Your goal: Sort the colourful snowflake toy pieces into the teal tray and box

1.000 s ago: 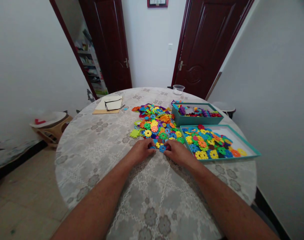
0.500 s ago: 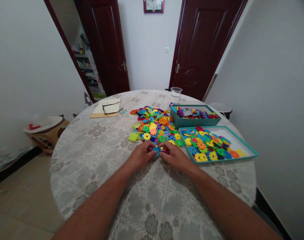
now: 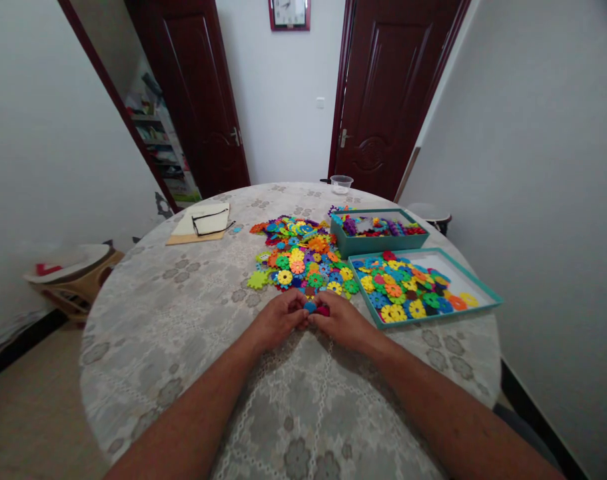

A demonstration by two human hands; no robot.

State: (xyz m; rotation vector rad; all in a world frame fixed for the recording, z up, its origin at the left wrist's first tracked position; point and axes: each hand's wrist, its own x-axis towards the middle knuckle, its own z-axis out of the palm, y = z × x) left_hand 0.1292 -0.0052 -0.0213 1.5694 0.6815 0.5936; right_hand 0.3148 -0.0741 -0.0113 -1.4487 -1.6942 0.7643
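At the far left, beyond the round table (image 3: 183, 313), a wooden stool (image 3: 78, 280) stands against the wall. Farther back, a crowded shelf (image 3: 158, 143) shows in the gap beside a dark red door (image 3: 193, 93). On the table's left side lies a pad of paper (image 3: 180, 225), with a pair of black glasses (image 3: 210, 215) resting on it, one arm reaching past its edge. A small light blue piece (image 3: 237, 229) lies just beside them.

Next comes the left hand (image 3: 278, 320), its thumb and fingers pinched on a blue piece (image 3: 310, 307) in front of the person. Behind it spreads a heap (image 3: 303, 257) of colorful plastic flowers, with a clock (image 3: 290, 13) high on the wall beyond. The right hand (image 3: 344, 320) meets the left closely, its thumb and fingers closed on a dark red piece (image 3: 322, 311) beside the blue one; whether the two pieces are joined, I cannot tell.

Near the table's far edge stands a clear plastic bowl (image 3: 341, 185). To the right of the heap, a green box (image 3: 383, 244) holds more pieces, mostly purple and red ones showing. Nearer the person, a shallow tray (image 3: 466, 277) holds loose flowers, mainly toward its left.
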